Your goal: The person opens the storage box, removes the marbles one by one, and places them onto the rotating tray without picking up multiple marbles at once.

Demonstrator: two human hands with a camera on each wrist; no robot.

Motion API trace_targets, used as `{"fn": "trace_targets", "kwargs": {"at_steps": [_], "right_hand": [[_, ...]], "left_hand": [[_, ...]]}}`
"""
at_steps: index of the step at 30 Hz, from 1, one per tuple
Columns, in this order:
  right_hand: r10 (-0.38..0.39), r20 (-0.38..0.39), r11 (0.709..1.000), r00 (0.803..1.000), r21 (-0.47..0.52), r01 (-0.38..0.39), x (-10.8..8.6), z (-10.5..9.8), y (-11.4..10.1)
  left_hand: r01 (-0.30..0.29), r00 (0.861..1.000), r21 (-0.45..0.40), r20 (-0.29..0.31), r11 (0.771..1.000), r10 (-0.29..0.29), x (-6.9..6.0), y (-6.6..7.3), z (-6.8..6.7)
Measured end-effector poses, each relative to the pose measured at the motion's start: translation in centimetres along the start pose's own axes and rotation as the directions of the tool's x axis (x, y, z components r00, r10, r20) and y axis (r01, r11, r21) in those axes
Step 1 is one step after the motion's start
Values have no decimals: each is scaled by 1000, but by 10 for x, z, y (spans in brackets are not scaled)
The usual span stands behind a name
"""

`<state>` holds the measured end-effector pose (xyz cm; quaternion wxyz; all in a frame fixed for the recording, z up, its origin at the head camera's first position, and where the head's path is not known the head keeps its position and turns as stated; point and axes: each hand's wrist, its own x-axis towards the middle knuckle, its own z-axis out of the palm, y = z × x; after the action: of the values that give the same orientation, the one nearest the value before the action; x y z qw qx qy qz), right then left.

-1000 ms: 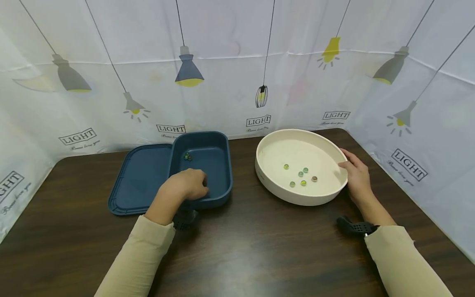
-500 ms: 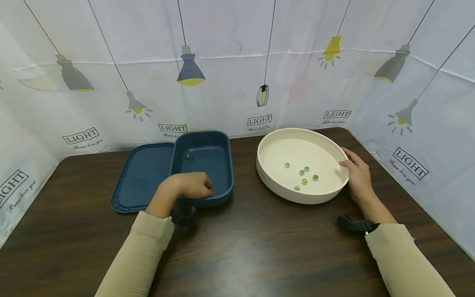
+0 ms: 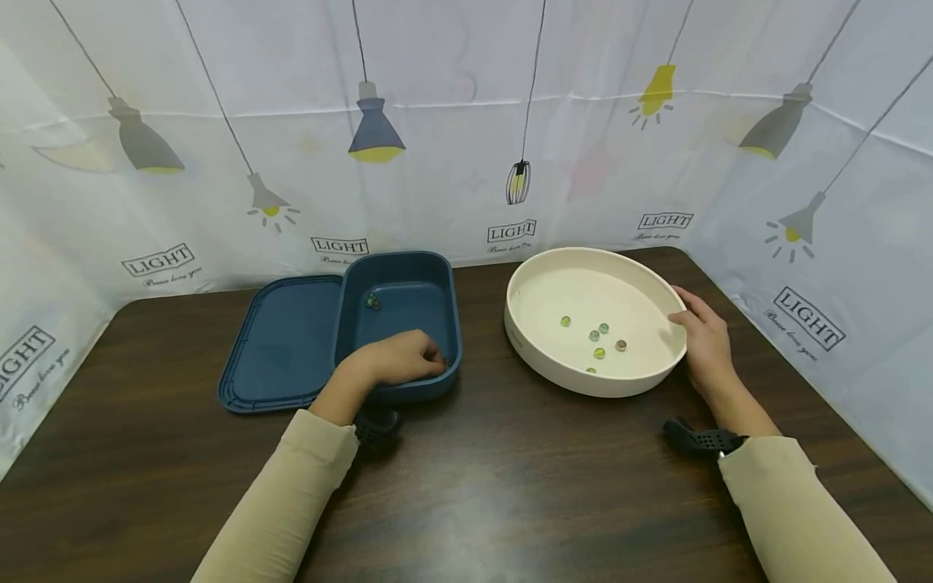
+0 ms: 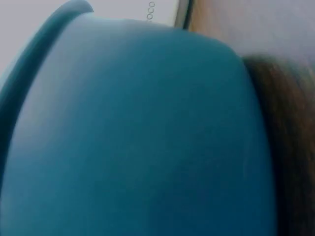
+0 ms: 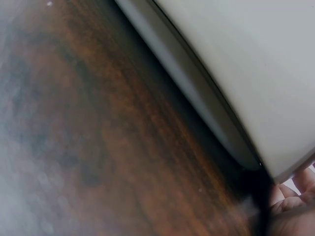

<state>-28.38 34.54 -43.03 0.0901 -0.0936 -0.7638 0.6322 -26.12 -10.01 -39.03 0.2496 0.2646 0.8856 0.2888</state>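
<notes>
Left hand (image 3: 401, 358) reaches into the blue box (image 3: 417, 309), its grasp unclear. Right hand (image 3: 707, 342) grips the cream tray (image 3: 554, 372).

- On the dark wooden table (image 3: 474, 486), left to right: flat blue rounded-rectangular lid (image 3: 283, 344), deep blue rectangular box (image 3: 408, 308), round cream bowl (image 3: 583, 377).
- Small round glass marbles (image 3: 599, 353): in the bowl and the box's far-left corner.
- White printed cloth (image 3: 437, 190): behind the table.
</notes>
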Motion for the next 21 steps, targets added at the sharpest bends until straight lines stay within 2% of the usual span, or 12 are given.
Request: {"fn": "trace_targets", "kwargs": {"at_steps": [3, 6, 8, 10, 12, 13, 14, 18, 21], "right_hand": [[3, -4, 1000, 1000, 14, -3, -1, -1, 0], [11, 3, 1000, 1000, 23, -12, -2, -1, 1], [15, 9, 1000, 1000, 22, -15, -2, -1, 2], [17, 8, 999, 1000, 37, -17, -3, -1, 2], [10, 4, 1000, 1000, 25, -10, -2, -2, 2], [6, 1, 1000, 1000, 18, -6, -2, -2, 2], [3, -2, 1000, 1000, 13, -3, -2, -2, 2], [-5, 0, 1000, 1000, 27, 5, -2, -2, 2], [-13, 4, 999, 1000, 38, 12, -2, -1, 2]], "left_hand": [[38, 998, 19, -50, 999, -37, 4, 1, 3], [124, 988, 81, -103, 989, -116, 4, 4, 3], [202, 969, 127, -168, 971, -180, 3, 7, 3], [283, 937, 155, -255, 946, -238, 2, 9, 3], [330, 906, 157, -327, 931, -267, 3, 9, 2], [340, 898, 151, -347, 928, -272, 3, 9, 2], [339, 896, 148, -353, 929, -271, 4, 8, 3], [285, 922, 171, -318, 943, -221, 6, 6, 4], [259, 929, 187, -317, 948, -192, 7, 5, 5]]}}
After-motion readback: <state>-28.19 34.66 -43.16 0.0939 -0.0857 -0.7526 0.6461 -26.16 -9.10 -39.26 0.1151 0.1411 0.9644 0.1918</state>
